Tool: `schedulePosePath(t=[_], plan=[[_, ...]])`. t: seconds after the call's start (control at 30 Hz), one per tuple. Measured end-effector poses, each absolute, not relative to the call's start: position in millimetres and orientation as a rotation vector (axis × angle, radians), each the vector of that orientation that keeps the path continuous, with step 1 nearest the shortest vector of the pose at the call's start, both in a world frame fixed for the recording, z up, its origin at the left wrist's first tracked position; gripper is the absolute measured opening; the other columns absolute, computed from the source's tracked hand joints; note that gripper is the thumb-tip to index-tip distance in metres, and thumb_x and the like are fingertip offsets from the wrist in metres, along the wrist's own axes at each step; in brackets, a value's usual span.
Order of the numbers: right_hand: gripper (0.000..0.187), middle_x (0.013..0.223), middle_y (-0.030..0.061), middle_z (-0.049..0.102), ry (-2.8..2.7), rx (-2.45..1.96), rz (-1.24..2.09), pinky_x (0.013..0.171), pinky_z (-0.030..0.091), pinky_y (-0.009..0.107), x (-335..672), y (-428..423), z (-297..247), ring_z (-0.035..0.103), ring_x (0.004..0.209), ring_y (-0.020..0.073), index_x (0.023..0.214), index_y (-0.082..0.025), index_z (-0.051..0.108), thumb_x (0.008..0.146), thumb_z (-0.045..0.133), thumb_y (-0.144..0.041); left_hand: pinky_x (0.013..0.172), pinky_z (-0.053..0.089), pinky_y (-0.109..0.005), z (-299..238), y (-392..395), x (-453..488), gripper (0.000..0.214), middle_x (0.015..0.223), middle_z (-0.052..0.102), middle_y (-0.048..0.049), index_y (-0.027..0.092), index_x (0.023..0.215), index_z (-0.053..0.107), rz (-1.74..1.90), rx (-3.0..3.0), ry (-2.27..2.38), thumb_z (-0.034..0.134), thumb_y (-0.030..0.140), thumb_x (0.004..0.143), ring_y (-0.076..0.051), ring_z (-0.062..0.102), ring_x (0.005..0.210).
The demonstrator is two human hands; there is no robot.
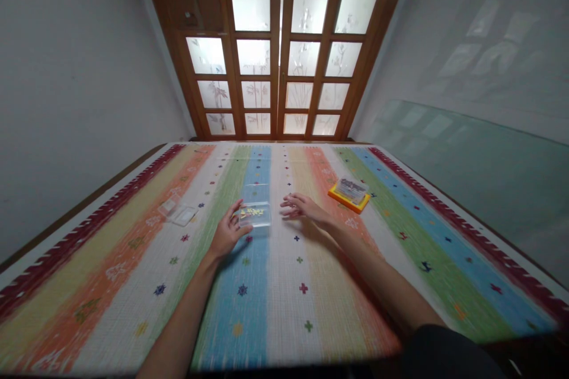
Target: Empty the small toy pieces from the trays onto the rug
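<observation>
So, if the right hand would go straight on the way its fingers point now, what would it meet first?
Probably the right edge of the clear box that the left hand holds. Depth is unclear here, so the right hand might pass above it.

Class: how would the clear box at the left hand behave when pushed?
The clear box is probably stiff: its edges look straight. It is likely light for its size, since its walls appear thin. Being flat and low, it would likely slide rather than tip.
</observation>
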State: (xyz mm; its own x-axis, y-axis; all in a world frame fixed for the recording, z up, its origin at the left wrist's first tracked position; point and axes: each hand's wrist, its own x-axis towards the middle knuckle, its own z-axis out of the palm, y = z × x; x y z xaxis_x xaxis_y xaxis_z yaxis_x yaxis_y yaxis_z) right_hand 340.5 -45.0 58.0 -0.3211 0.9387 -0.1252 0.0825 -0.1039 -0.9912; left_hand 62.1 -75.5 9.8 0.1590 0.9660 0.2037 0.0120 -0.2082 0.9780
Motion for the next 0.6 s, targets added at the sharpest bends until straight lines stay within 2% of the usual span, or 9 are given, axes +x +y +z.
schedulePosePath(t=[0.1, 0.23, 0.37, 0.6], plan=[[0.024, 0.109, 0.0122, 0.072, -1.603, -1.229, 1.342, 0.097, 0.054, 0.043, 361, -71, 45, 0.071, 0.097, 0.0231, 0.095, -0.020, 0.064, 0.094, 0.059, -0.044, 0.100, 0.056, -0.042, 8, -66, 49, 0.086, 0.140, 0.057, -0.0124, 0.025, 0.148, 0.045, 1.482, 1.400, 1.116, 0.081, 0.028, 0.070, -0.026, 0.066, 0.114], [0.028, 0.111, 0.0101, 0.073, -1.860, -1.252, 1.134, 0.102, 0.050, 0.047, 385, -105, 32, 0.067, 0.108, 0.0265, 0.103, -0.023, 0.068, 0.094, 0.058, -0.048, 0.102, 0.055, -0.042, 7, -58, 35, 0.078, 0.144, 0.053, -0.0141, 0.023, 0.143, 0.051, 1.720, 1.425, 1.337, 0.078, 0.022, 0.069, -0.027, 0.062, 0.120], [0.035, 0.124, 0.0110, 0.070, -1.891, -1.215, 1.124, 0.107, 0.046, 0.048, 393, -119, 22, 0.064, 0.118, 0.0268, 0.115, -0.022, 0.067, 0.095, 0.055, -0.048, 0.098, 0.057, -0.044, 8, -57, 22, 0.071, 0.140, 0.054, -0.0129, 0.025, 0.143, 0.052, 1.755, 1.647, 1.627, 0.071, 0.018, 0.074, -0.027, 0.060, 0.119], [0.032, 0.130, 0.0110, 0.068, -1.914, -1.184, 1.104, 0.111, 0.043, 0.047, 391, -122, 15, 0.062, 0.123, 0.0251, 0.117, -0.021, 0.066, 0.097, 0.055, -0.043, 0.095, 0.060, -0.043, 6, -56, 7, 0.066, 0.135, 0.054, -0.0125, 0.024, 0.144, 0.048, 1.657, 2.038, 1.756, 0.062, 0.013, 0.081, -0.024, 0.064, 0.110]])
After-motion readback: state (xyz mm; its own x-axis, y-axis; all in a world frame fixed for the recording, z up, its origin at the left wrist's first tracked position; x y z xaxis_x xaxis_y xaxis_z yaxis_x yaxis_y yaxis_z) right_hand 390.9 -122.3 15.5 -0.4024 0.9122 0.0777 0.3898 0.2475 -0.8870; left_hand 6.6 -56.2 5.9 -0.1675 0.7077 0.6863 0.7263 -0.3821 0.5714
